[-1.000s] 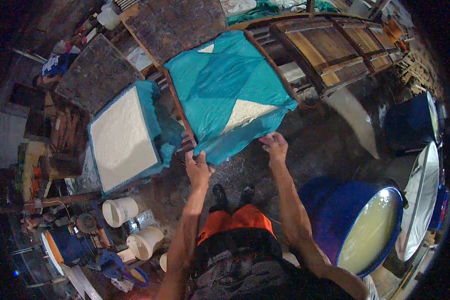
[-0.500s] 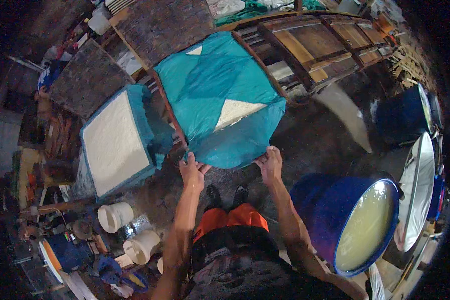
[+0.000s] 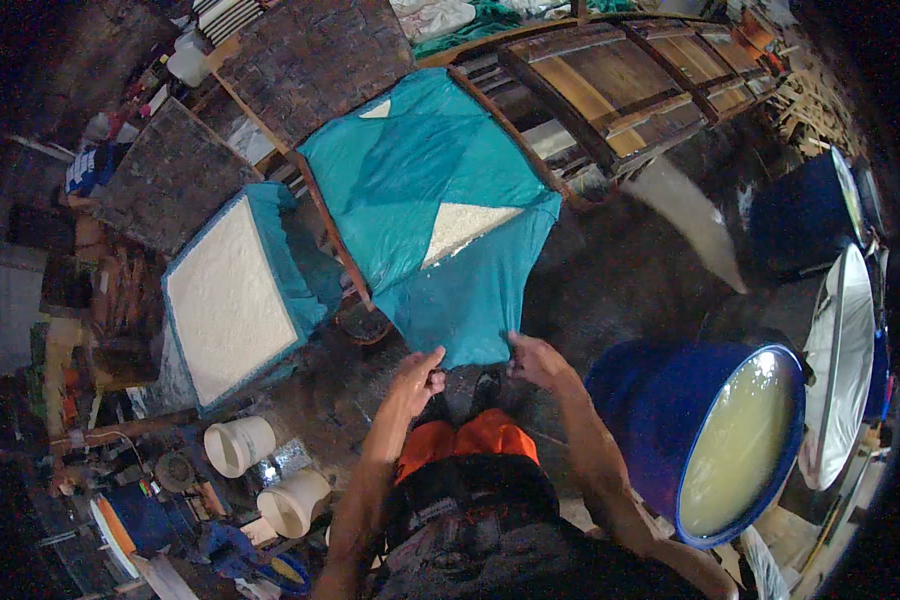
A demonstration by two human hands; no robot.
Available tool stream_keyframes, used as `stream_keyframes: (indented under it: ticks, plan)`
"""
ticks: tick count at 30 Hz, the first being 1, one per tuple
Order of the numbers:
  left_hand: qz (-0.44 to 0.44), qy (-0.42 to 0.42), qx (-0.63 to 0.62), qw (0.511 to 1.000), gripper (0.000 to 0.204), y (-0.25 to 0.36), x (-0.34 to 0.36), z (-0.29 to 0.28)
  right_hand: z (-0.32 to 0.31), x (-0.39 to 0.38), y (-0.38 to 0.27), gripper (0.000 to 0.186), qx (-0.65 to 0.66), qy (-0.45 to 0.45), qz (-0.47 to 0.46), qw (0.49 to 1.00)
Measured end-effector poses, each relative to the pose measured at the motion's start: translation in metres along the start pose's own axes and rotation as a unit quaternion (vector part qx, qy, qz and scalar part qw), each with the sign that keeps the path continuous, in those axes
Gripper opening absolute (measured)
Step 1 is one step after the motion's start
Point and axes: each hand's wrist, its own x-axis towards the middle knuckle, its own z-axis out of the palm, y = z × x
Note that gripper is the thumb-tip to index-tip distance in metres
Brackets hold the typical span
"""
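Pictured from the head view, clock face centred on the frame: pinching the near edge of a teal cloth (image 3: 460, 310) between curled fingers and thumb of the left hand (image 3: 411, 382) just past 6 o'clock, and likewise with the right hand (image 3: 539, 360) at 4 o'clock, with some fingertips too blurred to make out. Draped, at 12 o'clock, over a wooden frame (image 3: 333, 230), with a flap stretched toward the body. Hiding most of a white, crumbly mass (image 3: 465, 225) beneath the folds, baring only a wedge at 12 o'clock and a smaller one toward 11. Covering part of the shoes (image 3: 486, 384) at 6 o'clock.

Showing, at 9 o'clock, a flat white slab (image 3: 230, 300) in a second teal wrap (image 3: 270, 225). Filled with pale yellowish liquid (image 3: 740, 450), glinting near the top, inside a large blue barrel (image 3: 625, 415) at 4 o'clock. Too edge-on to read, inside another blue barrel (image 3: 790, 225) between 2 and 3. Impossible to tell, inside two off-white buckets (image 3: 255, 438) between 7 and 8. Barely discernible, in gloom at 10, a person in blue (image 3: 92, 168). Swallowed by black at the rim all round.
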Motion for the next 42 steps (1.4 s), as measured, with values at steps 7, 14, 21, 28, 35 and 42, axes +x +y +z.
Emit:
stream_keyframes:
  ticks: [7, 14, 21, 28, 35, 42]
  plan:
    - [0.049, 0.01, 0.128, 0.991, 0.022, -0.004, -0.02, 0.028, -0.012, -0.055, -0.006, 0.043, -0.483, -0.032, -0.05, 0.874]
    - [0.339, 0.15, 0.222, 0.902, 0.017, -0.008, 0.008, -0.011, 0.018, -0.138, -0.027, 0.04, -0.374, 0.059, -0.113, 0.919]
    - [0.411, 0.216, 0.308, 0.831, 0.022, 0.042, -0.017, 0.054, 0.076, -0.14, -0.092, 0.026, -0.149, 0.295, -0.233, 0.915]
    - [0.331, 0.315, 0.096, 0.884, 0.026, 0.159, 0.086, 0.036, 0.223, 0.099, -0.333, 0.029, -0.218, 0.107, -0.376, 0.895]
    - [0.34, 0.317, 0.177, 0.868, 0.045, 0.198, 0.168, -0.012, 0.245, 0.329, -0.414, 0.025, -0.483, 0.007, -0.142, 0.864]
    - [0.41, 0.313, 0.445, 0.732, 0.04, 0.203, 0.143, 0.008, 0.221, 0.364, -0.427, 0.022, -0.377, -0.049, -0.069, 0.922]
